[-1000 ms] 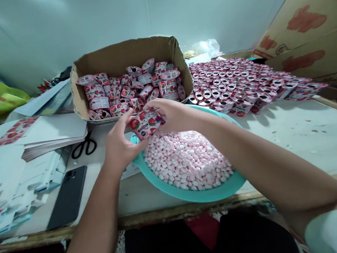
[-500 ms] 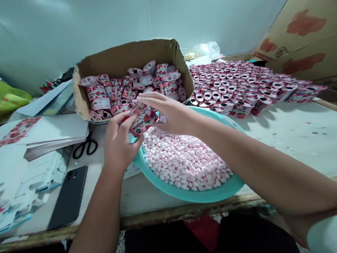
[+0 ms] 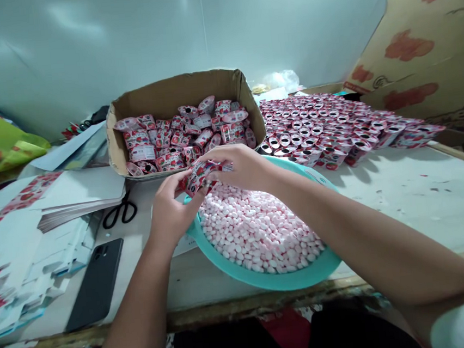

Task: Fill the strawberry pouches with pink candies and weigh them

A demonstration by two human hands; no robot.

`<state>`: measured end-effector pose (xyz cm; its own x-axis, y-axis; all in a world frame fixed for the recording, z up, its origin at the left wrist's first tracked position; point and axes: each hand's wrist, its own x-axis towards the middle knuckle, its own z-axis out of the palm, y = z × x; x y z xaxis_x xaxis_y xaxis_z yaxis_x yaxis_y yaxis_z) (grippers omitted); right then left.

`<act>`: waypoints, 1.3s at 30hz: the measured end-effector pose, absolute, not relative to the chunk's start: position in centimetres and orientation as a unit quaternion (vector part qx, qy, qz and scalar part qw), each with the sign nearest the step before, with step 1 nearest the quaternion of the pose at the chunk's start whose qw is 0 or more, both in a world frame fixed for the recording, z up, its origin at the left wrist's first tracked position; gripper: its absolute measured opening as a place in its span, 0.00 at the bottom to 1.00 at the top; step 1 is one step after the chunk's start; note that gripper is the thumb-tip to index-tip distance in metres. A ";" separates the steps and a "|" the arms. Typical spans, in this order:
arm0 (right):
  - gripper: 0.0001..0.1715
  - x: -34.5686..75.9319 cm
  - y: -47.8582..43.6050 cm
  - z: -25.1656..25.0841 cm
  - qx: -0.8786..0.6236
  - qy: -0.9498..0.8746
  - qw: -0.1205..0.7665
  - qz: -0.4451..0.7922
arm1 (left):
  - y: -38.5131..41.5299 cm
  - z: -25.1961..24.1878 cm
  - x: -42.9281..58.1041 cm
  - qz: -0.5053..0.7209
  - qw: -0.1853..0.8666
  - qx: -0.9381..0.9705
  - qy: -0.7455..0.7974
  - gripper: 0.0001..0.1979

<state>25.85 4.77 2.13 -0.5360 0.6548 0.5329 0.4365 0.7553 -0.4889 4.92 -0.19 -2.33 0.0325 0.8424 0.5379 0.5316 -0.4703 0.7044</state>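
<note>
Between both hands, over the far left rim of a teal basin (image 3: 219,254), is a small strawberry-printed packet (image 3: 200,176). My left hand (image 3: 173,207) is closed on its left side, thumb along the near edge. From the right, my right hand (image 3: 242,167) grips the packet's other end, its fingers bent over the top. Pale pink candies (image 3: 257,226) fill the basin. Just behind my hands stands an open cardboard box (image 3: 178,86) holding many similar packets (image 3: 171,160).
Many upright packets with open tops (image 3: 326,126) crowd the back right. Left of the basin lie black scissors (image 3: 120,213), a dark phone (image 3: 97,285) and stacked white cartons (image 3: 69,233). A large cardboard box (image 3: 421,52) rises at the right.
The packet has tilted and is now more covered by my fingers. My right hand has closed further round it. The whole view has shifted slightly, so the scene sits lower.
</note>
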 end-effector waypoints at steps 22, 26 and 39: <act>0.41 29.6 6.9 1.7 -0.521 -0.829 0.118 0.163 | 3.4 -2.4 -7.3 0.305 0.211 0.613 0.698 0.29; 0.39 29.1 6.8 1.5 -0.495 -0.841 0.173 0.136 | 3.6 -3.1 -5.7 0.267 0.222 0.652 0.674 0.25; 0.34 25.8 3.0 1.6 -0.291 -0.934 0.006 0.207 | 2.7 -2.0 -6.0 0.319 0.096 0.613 0.717 0.31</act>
<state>25.75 2.98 1.58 -0.8305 0.5462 -0.1098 0.5415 0.7452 -0.3892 -5.97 2.71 -1.95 -0.2300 0.9398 0.2528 0.8173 0.0455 0.5745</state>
